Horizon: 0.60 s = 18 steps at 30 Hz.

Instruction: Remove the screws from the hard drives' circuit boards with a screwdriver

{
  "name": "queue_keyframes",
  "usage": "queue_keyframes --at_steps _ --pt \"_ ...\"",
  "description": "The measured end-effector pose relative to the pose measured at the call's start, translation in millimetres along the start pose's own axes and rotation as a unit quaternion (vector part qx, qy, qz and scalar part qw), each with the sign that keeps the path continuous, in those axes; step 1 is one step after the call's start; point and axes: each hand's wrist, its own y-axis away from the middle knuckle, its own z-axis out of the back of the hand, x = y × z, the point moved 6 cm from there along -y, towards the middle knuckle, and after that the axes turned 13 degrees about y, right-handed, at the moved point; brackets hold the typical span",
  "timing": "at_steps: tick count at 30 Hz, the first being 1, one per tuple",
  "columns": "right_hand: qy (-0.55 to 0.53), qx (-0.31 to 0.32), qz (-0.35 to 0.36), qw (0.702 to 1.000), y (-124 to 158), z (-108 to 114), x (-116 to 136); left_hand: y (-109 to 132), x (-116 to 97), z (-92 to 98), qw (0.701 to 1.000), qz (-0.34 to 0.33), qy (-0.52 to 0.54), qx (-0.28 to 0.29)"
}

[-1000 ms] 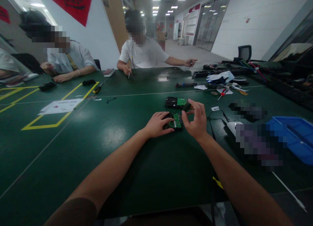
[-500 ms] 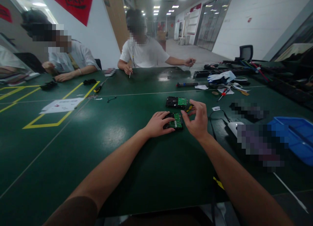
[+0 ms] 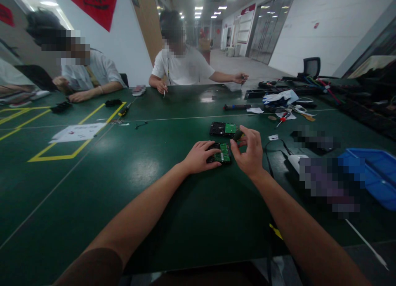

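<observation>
My left hand (image 3: 199, 157) grips a hard drive (image 3: 225, 154) lying on the green table, fingers over its left part and thumb along the near edge. The drive's green circuit board faces up. At its right end, my right hand (image 3: 249, 150) pinches the dark handle of a small screwdriver (image 3: 237, 135) between thumb and fingers. The screwdriver's shaft and tip cannot be made out. Just beyond lies a second hard drive (image 3: 221, 129), black with a green board, touched by neither hand.
A blue tray (image 3: 371, 174) and a black cable (image 3: 269, 160) are at the right. Further back are a red-handled screwdriver (image 3: 284, 119), a dark cylindrical tool (image 3: 236, 107) and gloves (image 3: 280, 98). Paper (image 3: 77, 132) lies left. Across the table sit co-workers, one person (image 3: 185, 67) holding small tools.
The screwdriver handle has turned in my right fingers: yellow showed before, and now mostly its dark side does. My left hand and both drives stay put.
</observation>
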Motion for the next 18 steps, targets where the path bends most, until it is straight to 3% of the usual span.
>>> queue_keyframes --at_steps 18 --pt "0.033 0.005 0.001 0.999 -1.7 3.3 2.7 0.1 0.2 -0.5 1.000 0.005 0.009 -0.003"
